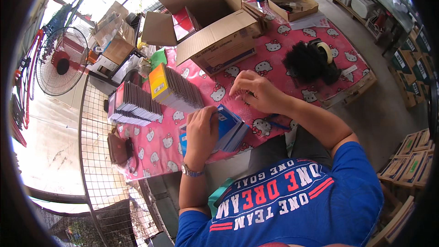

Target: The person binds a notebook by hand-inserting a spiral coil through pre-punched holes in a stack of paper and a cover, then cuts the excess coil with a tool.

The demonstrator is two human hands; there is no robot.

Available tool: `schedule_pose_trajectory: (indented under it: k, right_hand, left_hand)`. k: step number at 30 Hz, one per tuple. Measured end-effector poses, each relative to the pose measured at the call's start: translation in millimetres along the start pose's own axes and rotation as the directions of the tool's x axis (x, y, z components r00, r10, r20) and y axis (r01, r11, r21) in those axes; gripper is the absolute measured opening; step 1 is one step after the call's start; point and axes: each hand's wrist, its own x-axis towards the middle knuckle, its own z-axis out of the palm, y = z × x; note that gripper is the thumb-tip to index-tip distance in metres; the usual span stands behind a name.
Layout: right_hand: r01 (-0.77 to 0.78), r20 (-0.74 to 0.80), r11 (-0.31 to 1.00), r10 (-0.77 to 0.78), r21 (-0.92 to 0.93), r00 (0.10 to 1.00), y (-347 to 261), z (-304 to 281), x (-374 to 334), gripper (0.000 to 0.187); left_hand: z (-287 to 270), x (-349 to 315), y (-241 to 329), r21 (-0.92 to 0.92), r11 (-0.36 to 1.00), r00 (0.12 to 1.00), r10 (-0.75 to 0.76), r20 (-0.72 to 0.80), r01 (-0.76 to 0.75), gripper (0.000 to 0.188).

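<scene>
Pink cartoon-cat tablecloth [279,48], cardboard boxes [219,41], left hand [201,132] grip holding blue packets [231,128], right hand [254,89] grip unclear

The table cover [292,41] looks like smooth printed plastic sheeting, pink with a faint sheen. At about eleven o'clock from the left hand [201,132], two rows of thin packets [176,89] have glossy card faces, one yellow. The blue packets [231,128] under that hand look glossy too, like coated paper or film. Toward twelve o'clock the open boxes [215,27] are matt brown corrugated cardboard. At two o'clock from the right hand [254,91], the tape roll [325,51] looks slick plastic beside a fuzzy black bundle [304,61]. The wristwatch [191,171] shows shiny metal. The grid panel [98,155] at nine o'clock is bare wire.
</scene>
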Motion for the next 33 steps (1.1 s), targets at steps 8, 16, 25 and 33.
schedule_pose_trajectory:
  k: [8, 16, 25, 33]
  right_hand:
    - [-0.233, 0.250, 0.950, 0.179, 0.206, 0.951, -7.7, -9.3, -0.2, 0.017]
    - [-0.047, 0.342, 0.987, 0.098, -0.155, 0.934, -40.0, -20.8, 9.7, 0.028]
    - [-0.752, 0.568, 0.478, 0.495, 0.454, 0.658, 48.8, 12.0, 13.5, 0.037]
    - [-0.285, 0.172, 0.643, 0.551, -0.711, 0.817, 173.3, 74.6, -74.3, 0.046]
  left_hand:
    - [1.0, -0.2, -1.9, -0.013, 1.000, 1.000, 0.015, -0.002, -0.015, 0.019]
    - [1.8, -2.0, 7.7, 0.095, 0.994, 0.998, 0.044, 0.041, -0.047, 0.032]
    - [-2.2, -7.3, 2.9, 0.022, 0.999, 0.998, 0.030, 0.059, -0.032, 0.024]
    - [-1.6, -17.6, -2.8, 0.142, 0.987, 0.997, -0.080, 0.004, 0.078, 0.026]
